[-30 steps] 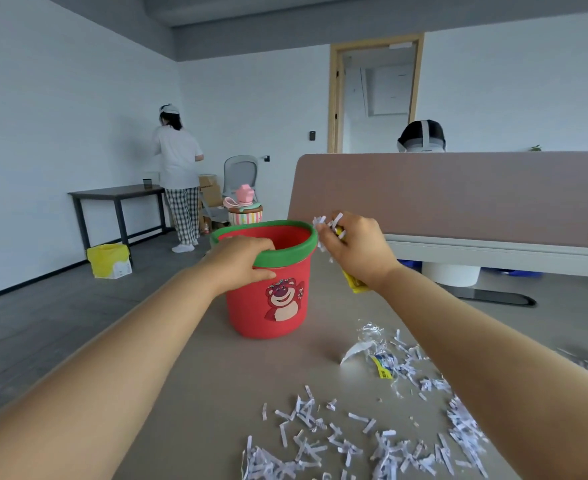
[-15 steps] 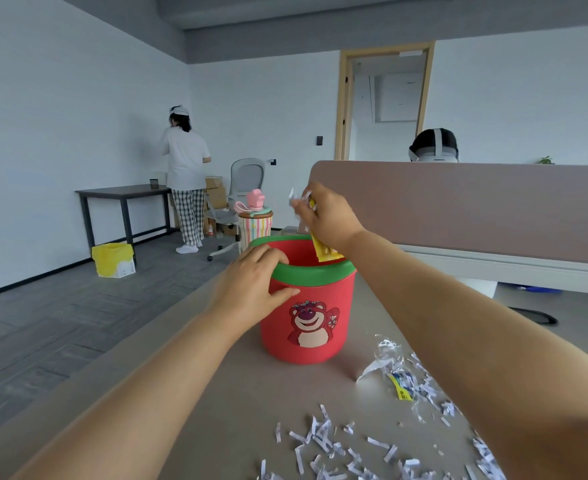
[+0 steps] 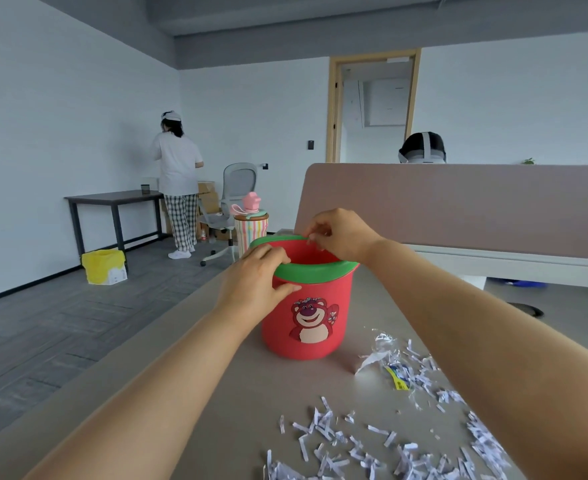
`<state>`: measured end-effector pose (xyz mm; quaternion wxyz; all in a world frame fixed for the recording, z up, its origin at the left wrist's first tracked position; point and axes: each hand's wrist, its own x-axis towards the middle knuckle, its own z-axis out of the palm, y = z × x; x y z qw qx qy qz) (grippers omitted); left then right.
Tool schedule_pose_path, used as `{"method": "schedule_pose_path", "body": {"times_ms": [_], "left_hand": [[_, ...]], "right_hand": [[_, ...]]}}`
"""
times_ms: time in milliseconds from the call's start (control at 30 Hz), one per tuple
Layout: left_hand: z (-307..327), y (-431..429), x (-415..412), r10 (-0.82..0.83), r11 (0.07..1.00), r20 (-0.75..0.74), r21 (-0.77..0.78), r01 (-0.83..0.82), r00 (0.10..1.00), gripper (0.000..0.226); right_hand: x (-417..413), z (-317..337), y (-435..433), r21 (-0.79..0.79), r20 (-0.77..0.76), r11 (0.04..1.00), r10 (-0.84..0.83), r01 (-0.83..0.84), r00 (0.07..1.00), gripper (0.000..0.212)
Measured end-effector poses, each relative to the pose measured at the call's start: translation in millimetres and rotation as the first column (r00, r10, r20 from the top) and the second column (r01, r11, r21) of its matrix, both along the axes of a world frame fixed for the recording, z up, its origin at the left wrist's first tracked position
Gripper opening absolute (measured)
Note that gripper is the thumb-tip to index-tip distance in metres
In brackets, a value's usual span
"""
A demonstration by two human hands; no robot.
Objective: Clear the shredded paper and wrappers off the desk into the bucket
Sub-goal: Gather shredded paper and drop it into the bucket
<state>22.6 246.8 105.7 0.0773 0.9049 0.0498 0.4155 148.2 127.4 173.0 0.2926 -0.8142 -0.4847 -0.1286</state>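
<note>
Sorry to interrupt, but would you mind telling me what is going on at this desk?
A person is clearing paper scraps off the desk into a red bucket with a green rim. The left hand grips the bucket's rim, and the right hand is over the opening with fingers pinched; whether it holds anything cannot be told. Shredded paper and a crumpled wrapper lie on the desk beside the bucket.
</note>
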Motion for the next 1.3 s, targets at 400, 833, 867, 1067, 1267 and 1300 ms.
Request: {"method": "schedule_pose_path", "body": {"times_ms": [400, 833, 867, 1067, 1267, 1300], "left_hand": [[-31.0, -53.0, -20.0, -0.183, 0.971, -0.166, 0.124, 0.205, 0.969, 0.048], [-111.8, -112.5, -71.8, -0.090, 0.994, -0.879, -0.047, 0.102, 0.469, 0.136], [-113.1, -120.4, -67.1, -0.093, 0.993, -0.868, -0.046, 0.107, 0.489, 0.132], [-114.8, -195.3, -48.2, -0.201, 0.978, -0.786, -0.132, 0.159, 0.584, 0.081], [-103.4, -191.4, -50.5, -0.230, 0.961, -0.815, -0.106, 0.254, 0.532, 0.120], [-105.0, -188.4, -51.2, -0.195, 0.959, -0.843, -0.056, 0.278, 0.502, 0.130]], "right_hand": [[-9.8, -62.7, -106.5, 0.225, 0.052, 0.966, -0.140, 0.125, 0.989, 0.015], [-41.8, -163.2, -237.9, -0.349, -0.208, 0.901, -0.342, 0.257, 0.917, 0.062], [-47.0, -163.1, -244.4, -0.345, -0.225, 0.902, -0.348, 0.260, 0.910, 0.062], [-76.7, -164.2, -287.9, -0.306, -0.228, 0.912, -0.349, 0.273, 0.909, 0.063], [-84.3, -169.6, -342.7, -0.569, -0.140, 0.788, -0.376, 0.236, 0.916, 0.119], [-84.4, -174.9, -345.0, -0.600, -0.128, 0.763, -0.387, 0.240, 0.913, 0.119]]}}
